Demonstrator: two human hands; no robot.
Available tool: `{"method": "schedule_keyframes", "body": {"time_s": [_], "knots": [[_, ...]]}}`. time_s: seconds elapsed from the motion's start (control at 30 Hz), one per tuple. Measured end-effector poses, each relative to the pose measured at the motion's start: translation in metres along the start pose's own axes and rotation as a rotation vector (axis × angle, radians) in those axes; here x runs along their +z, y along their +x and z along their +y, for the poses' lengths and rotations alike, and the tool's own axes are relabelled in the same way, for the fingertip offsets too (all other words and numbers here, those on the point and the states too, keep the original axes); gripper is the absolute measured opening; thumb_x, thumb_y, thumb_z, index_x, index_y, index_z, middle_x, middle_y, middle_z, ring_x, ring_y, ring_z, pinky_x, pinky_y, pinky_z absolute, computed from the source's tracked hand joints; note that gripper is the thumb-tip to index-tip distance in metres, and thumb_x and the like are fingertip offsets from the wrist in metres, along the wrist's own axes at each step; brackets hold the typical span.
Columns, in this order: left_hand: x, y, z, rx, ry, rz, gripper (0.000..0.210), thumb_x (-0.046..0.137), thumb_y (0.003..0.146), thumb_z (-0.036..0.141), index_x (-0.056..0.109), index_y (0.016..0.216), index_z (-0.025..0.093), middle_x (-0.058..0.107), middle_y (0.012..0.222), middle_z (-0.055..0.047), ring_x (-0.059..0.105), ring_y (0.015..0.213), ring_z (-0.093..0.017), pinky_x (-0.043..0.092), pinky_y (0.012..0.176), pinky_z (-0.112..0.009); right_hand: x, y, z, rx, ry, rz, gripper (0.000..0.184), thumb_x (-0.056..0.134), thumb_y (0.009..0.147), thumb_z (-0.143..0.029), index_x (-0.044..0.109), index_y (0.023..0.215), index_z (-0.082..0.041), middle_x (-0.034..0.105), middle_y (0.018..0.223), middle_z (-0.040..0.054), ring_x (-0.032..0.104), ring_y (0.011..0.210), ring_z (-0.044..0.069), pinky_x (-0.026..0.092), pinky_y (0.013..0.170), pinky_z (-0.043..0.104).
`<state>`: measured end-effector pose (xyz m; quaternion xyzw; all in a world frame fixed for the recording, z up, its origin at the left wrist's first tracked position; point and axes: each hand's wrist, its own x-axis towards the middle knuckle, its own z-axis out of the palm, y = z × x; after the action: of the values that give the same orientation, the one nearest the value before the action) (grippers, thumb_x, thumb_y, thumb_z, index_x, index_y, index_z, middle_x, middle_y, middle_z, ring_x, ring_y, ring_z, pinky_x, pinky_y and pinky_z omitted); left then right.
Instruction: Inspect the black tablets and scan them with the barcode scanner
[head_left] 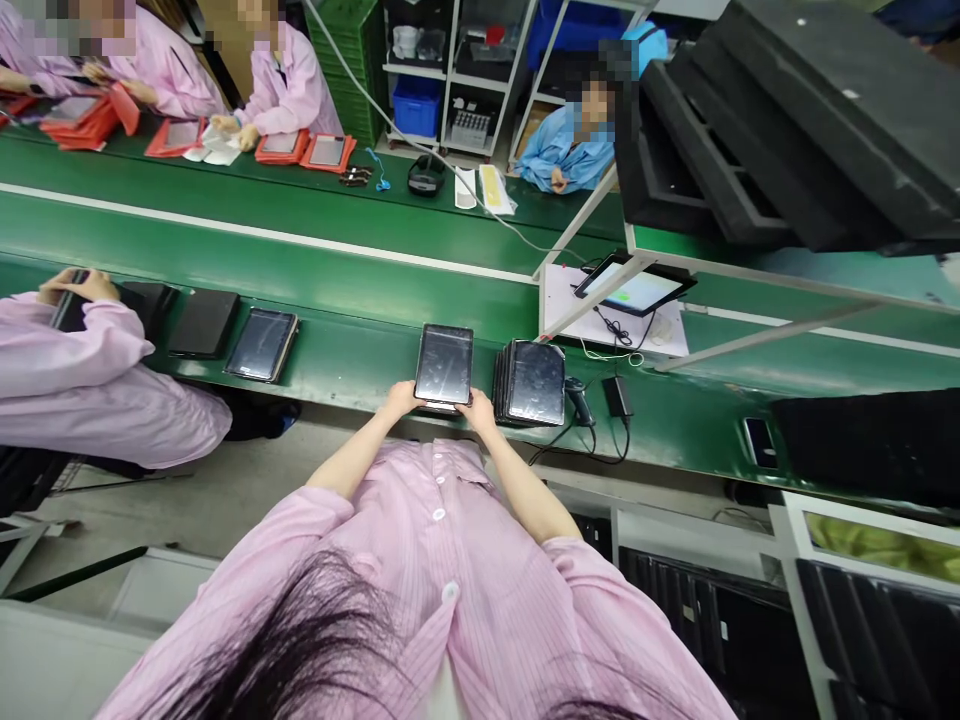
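1. Two hands grip one tablet [444, 364] at its near edge: the left hand [401, 399] grasps the near left corner, and the right hand [478, 408] grasps the near right corner.
2. The tablet is dark and glossy, with the screen side up. It is at the near edge of the green conveyor table [337, 280], directly in front of the person. I cannot tell if it lies flat on the table or is lifted a little.
3. Just beside the tablet, on the right, stands a stack of dark tablets [531, 381], apart from the right hand.
4. Right of the stack lie a handheld scanner [579, 400] and a black power adapter [617, 396], with thin cables around them.
5. Behind these things, a lit tablet on a stand [634, 286] sits over a white sheet [562, 300].
6. To the left on the same table lie two more flat devices: a tablet with plastic film [262, 344] and a black one [204, 322] next to it.
7. At the far left, a co-worker in a pink sleeve [75, 350] holds a dark device with one hand [71, 287].
8. Across the table, other people in pink and blue coats sit with red tablet cases [304, 150].
9. Black foam trays [787, 120] are stacked on a shelf at the upper right.
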<state>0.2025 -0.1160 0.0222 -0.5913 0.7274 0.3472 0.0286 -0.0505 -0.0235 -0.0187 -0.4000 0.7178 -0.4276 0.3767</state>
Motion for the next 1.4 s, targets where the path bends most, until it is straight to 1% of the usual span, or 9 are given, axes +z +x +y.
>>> {"method": "schedule_keyframes", "body": {"time_s": [0.2,0.37,0.43,0.53,0.7,1.0,1.17,1.3,1.4], "knots": [[0.003,0.003,-0.009,-0.002,0.002,0.034,0.055,0.101,0.084,0.052,0.083,0.123,0.018,0.087,0.125,-0.019,0.079,0.127,-0.036,0.059,0.109,-0.035,0.001,-0.004,-0.001,-0.02,-0.441,-0.085,0.043,0.092,0.087,-0.029,0.075,0.125,-0.019,0.078,0.126,0.015,0.073,0.125,0.033,0.054,0.121,0.048],[0.02,-0.006,-0.022,0.145,-0.178,0.065,0.089,0.11,0.072,0.036,0.072,0.15,0.021,0.084,0.139,-0.014,0.077,0.135,-0.034,0.06,0.116,-0.037,0.007,-0.013,0.003,-0.06,-0.544,-0.148,0.093,0.097,0.077,-0.019,0.056,0.16,-0.015,0.067,0.154,0.0197,0.065,0.147,0.034,0.053,0.124,0.043],[0.031,-0.01,-0.026,0.188,-0.223,0.077,0.097,0.111,0.068,0.027,0.068,0.155,0.022,0.082,0.143,-0.014,0.076,0.138,-0.034,0.058,0.12,-0.04,0.011,-0.017,0.005,-0.057,-0.538,-0.134,0.103,0.097,0.075,-0.017,0.049,0.166,-0.016,0.062,0.161,0.0202,0.064,0.15,0.033,0.053,0.126,0.042],[0.041,-0.01,-0.029,0.179,-0.215,0.106,0.093,0.108,0.071,0.02,0.068,0.155,0.02,0.08,0.145,-0.016,0.075,0.139,-0.034,0.057,0.123,-0.042,0.015,-0.022,0.008,-0.023,-0.546,-0.108,0.1,0.096,0.077,-0.016,0.049,0.166,-0.015,0.065,0.16,0.0204,0.066,0.149,0.033,0.053,0.126,0.042],[0.043,-0.007,-0.031,0.2,-0.181,0.087,0.082,0.103,0.08,0.018,0.068,0.155,0.017,0.078,0.151,-0.018,0.075,0.141,-0.034,0.058,0.121,-0.04,0.015,-0.027,0.01,-0.025,-0.56,-0.084,0.087,0.093,0.082,-0.02,0.055,0.16,-0.015,0.071,0.155,0.0195,0.069,0.146,0.032,0.053,0.126,0.042],[0.045,-0.013,-0.028,0.165,-0.018,0.029,0.069,0.094,0.094,0.031,0.067,0.155,0.014,0.079,0.149,-0.023,0.077,0.138,-0.037,0.058,0.117,-0.038,0.016,-0.038,0.02,-0.014,-0.59,-0.027,0.063,0.089,0.089,-0.022,0.067,0.147,-0.014,0.081,0.14,0.0198,0.075,0.135,0.034,0.057,0.12,0.045],[0.047,-0.014,-0.037,0.199,-0.084,0.029,0.067,0.091,0.096,0.03,0.065,0.156,0.015,0.079,0.15,-0.021,0.076,0.14,-0.036,0.057,0.12,-0.04,0.016,-0.037,0.027,-0.044,-0.523,-0.009,0.069,0.087,0.086,-0.021,0.063,0.15,-0.016,0.077,0.146,0.0203,0.072,0.139,0.036,0.055,0.124,0.049],[0.051,-0.008,-0.046,0.239,-0.18,0.033,0.086,0.102,0.081,0.024,0.064,0.158,0.019,0.071,0.163,-0.017,0.069,0.15,-0.034,0.055,0.127,-0.04,0.02,-0.031,0.029,-0.067,-0.47,-0.025,0.083,0.088,0.081,-0.017,0.057,0.157,-0.013,0.071,0.156,0.0226,0.067,0.148,0.035,0.053,0.129,0.047],[0.052,0.001,-0.046,0.217,-0.159,0.02,0.076,0.1,0.081,0.02,0.07,0.151,0.019,0.076,0.156,-0.016,0.072,0.146,-0.034,0.056,0.126,-0.04,0.021,-0.027,0.028,-0.045,-0.488,-0.029,0.084,0.091,0.077,-0.014,0.06,0.155,-0.013,0.073,0.153,0.0213,0.069,0.146,0.034,0.054,0.128,0.047]]}}
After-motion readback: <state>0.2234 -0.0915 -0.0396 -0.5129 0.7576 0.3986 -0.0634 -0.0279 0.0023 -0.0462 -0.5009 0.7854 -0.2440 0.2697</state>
